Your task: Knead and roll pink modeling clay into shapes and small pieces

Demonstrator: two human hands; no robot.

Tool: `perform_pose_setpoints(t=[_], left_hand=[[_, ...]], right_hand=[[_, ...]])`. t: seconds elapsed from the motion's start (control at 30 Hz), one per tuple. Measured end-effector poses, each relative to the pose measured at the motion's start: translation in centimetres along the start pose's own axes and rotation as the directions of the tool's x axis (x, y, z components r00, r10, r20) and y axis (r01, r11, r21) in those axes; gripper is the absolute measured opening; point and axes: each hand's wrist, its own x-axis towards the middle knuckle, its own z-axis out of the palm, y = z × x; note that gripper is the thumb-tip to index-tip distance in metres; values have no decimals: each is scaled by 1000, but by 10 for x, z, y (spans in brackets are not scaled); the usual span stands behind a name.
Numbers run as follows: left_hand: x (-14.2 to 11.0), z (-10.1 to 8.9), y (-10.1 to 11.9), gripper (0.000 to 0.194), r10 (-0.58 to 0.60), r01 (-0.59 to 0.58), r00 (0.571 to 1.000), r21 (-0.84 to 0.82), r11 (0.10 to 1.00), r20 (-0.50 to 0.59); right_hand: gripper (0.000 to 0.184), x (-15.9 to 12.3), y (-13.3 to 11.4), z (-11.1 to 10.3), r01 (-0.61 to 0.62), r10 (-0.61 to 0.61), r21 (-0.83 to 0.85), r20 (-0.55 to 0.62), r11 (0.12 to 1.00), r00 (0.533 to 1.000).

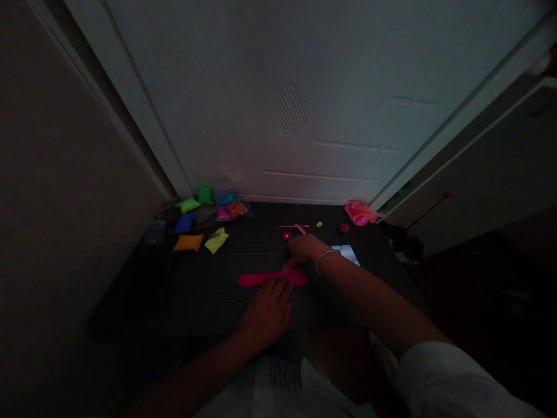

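A long, flattened strip of bright pink modelling clay [255,280] lies crosswise on the dark table. My left hand [266,310] rests with its fingers stretched out on the strip's near edge. From the right comes my right hand [304,249], a bracelet at its wrist. Its thumb reaches down to the strip's far edge, apart from the other fingers, and nothing shows in its grip. Just beyond those fingers is a small round red piece with a pale centre [286,236]. A thin pink stick [287,226] and a short flat pink tool [300,230] lie behind it.
Clay packets stand at the back left, among them orange [188,243], yellow [216,240], blue [185,223] and green [205,195]. Right of my hand are a pale card [348,254], a brown lump [344,228] and a pink flower [361,213]. A white door [243,87] rises behind.
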Motion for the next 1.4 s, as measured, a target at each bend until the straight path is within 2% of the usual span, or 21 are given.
perform_pose_setpoints(t=[0.17, 0.4, 0.57, 0.8, 1.0, 1.2, 1.4], left_hand=[[-2, 1, -1, 42, -4, 4, 1000, 10, 1000, -21], [-4, 6, -3, 42, 16, -15, 999, 23, 1000, -41], [-3, 5, -1, 42, 11, -10, 999, 28, 1000, -41], [-4, 6, -2, 42, 24, -24, 999, 23, 999, -28], [-4, 5, -2, 42, 26, -25, 999, 18, 1000, -28], [-3, 4, -1, 43, 15, -15, 1000, 15, 1000, -24], [-3, 3, -2, 43, 9, -9, 1000, 3, 1000, -7]], right_hand=[[81, 3, 2, -2, 48, -49, 16, 55, 999, 997], [75, 6, -3, 0, 32, -31, -26, 26, 999, 999], [76, 10, -3, -4, 79, -77, -12, 84, 997, 993], [74, 13, -9, -1, 49, -50, -57, -17, 997, 999], [73, 13, -12, -8, 102, -101, -37, 44, 994, 994], [74, 13, -19, -6, 68, -69, -53, -26, 996, 997], [81, 15, -18, -10, 141, -140, -17, 65, 990, 988]])
